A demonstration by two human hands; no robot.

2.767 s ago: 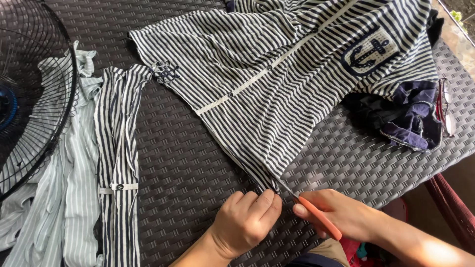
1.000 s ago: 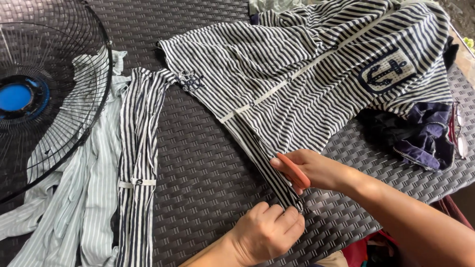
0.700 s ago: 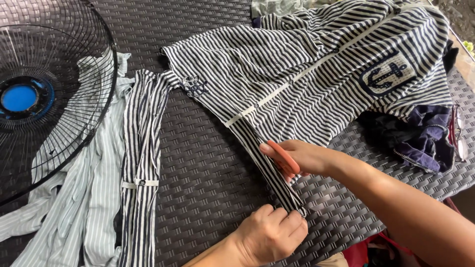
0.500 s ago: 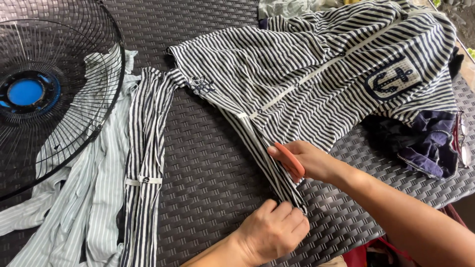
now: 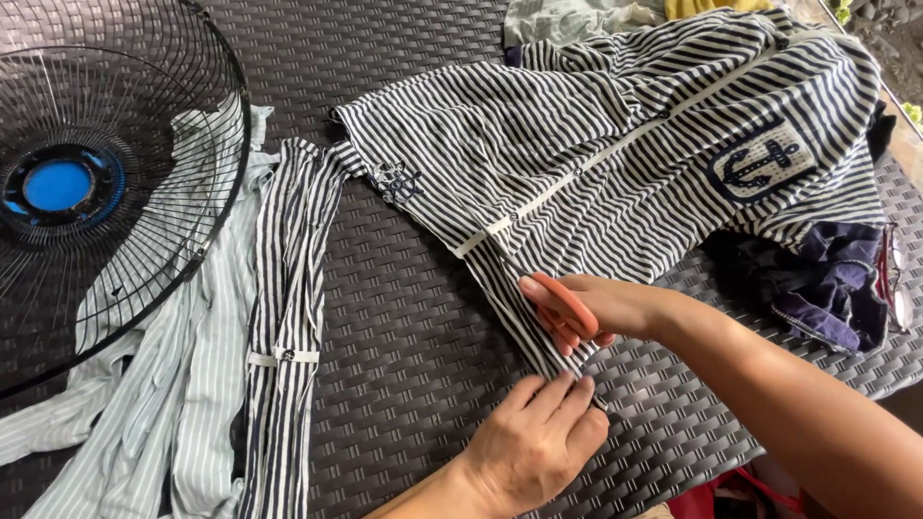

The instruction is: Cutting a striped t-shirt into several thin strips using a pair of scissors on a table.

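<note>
Striped shirt (image 5: pixel 615 144): navy and white, spread across the middle and far right of the dark woven bench (image 5: pixel 404 336), a narrow strip of it running down toward the person. Scissors (image 5: pixel 565 300): orange handles only on show, blades hidden under the right hand (image 5: pixel 591 309), whose fingers are closed around the handles at the strip's edge. Left hand (image 5: pixel 534 447): flat, fingers together and pressed onto the lower end of the strip, apparently to keep the cloth taut for the blades; it grips nothing. Anchor patch (image 5: pixel 760 159): dark blue, on the shirt's far right part. Cut striped piece (image 5: pixel 288 327): lying lengthwise left of the shirt, beside pale green striped cloth (image 5: pixel 163 404), as if put aside. Fan guard (image 5: pixel 106 173): wire, blue hub, at the left edge, partly cut off. Dark blue garment (image 5: pixel 827 288): bunched at right, half under the shirt; kind unclear.
</note>
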